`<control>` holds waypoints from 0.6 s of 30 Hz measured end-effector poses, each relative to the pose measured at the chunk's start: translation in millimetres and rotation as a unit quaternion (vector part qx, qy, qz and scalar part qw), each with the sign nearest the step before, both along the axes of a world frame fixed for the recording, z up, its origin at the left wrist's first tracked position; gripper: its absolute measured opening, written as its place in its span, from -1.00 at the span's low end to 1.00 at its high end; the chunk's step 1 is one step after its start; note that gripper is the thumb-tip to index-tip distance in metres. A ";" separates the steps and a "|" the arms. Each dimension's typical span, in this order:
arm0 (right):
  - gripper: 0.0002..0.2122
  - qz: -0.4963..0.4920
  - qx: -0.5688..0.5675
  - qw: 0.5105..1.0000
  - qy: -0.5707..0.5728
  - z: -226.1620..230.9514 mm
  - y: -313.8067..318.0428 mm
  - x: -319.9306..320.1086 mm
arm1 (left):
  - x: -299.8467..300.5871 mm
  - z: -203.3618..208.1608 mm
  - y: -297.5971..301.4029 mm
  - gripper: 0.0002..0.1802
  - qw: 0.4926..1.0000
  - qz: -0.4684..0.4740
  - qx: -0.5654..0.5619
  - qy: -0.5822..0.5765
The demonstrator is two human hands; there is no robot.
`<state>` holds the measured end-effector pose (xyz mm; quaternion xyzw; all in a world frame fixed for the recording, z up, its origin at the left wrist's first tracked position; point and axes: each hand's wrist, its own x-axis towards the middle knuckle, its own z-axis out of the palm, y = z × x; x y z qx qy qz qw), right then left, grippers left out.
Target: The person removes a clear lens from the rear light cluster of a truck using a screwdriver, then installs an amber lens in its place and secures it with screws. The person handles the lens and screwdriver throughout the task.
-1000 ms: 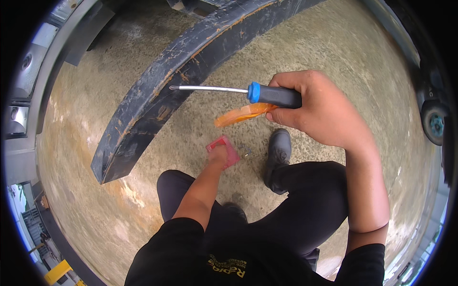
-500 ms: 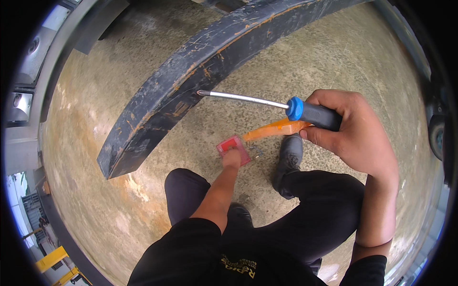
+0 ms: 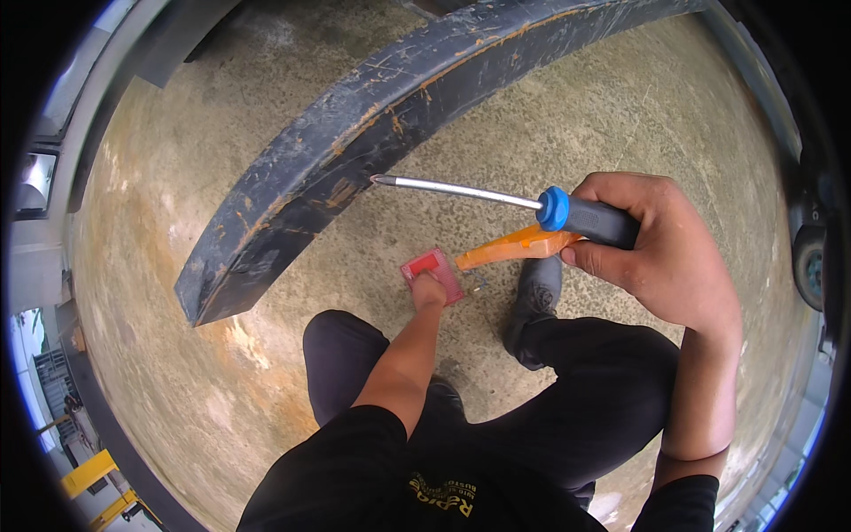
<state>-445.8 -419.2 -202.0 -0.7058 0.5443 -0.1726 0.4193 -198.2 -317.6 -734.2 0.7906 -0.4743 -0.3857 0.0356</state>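
My right hand is closed round the dark grip of a Phillips screwdriver with a blue collar. The shaft points left, its tip in front of the dark beam in the picture. Under the handle, the thumb and fingers of the same hand also hold a translucent orange plastic lens. Lower down, my left hand grips a red translucent rectangular lens, its fingers curled over it and partly hidden. Whether that lens rests on the floor I cannot tell. Small screw-like pieces lie beside it.
A long, scratched dark beam with rusty edges curves across in front of me. My dark boot stands on the stained concrete floor. A wheel shows at the right rim, and yellow metalwork at the lower left.
The view has shifted slightly, so the beam sits a little differently. My right hand still holds the screwdriver and orange lens; my left hand stays at the red lens.
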 end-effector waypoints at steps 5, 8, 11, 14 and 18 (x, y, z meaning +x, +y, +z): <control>-0.81 -0.009 0.025 1.000 0.017 6.7 4.3 -2.7 | 2.0 4.4 -0.1 -0.70 0.998 -0.059 -0.002 -0.039; -0.79 -0.002 -0.017 1.000 0.021 10.1 5.4 0.2 | -5.0 17.2 0.3 -0.65 0.998 -0.048 0.025 -0.043; -0.80 -0.006 0.005 0.999 0.039 14.4 5.5 4.5 | -11.2 32.8 -2.4 -0.63 0.996 -0.034 0.048 -0.073; -0.81 -0.004 0.014 0.999 0.047 17.2 4.7 6.7 | -10.7 38.0 -9.8 -0.64 0.994 -0.034 0.072 -0.069; -0.82 -0.010 0.028 0.999 0.046 16.0 3.9 7.1 | -6.0 21.8 -10.7 -0.64 0.996 -0.046 0.055 -0.058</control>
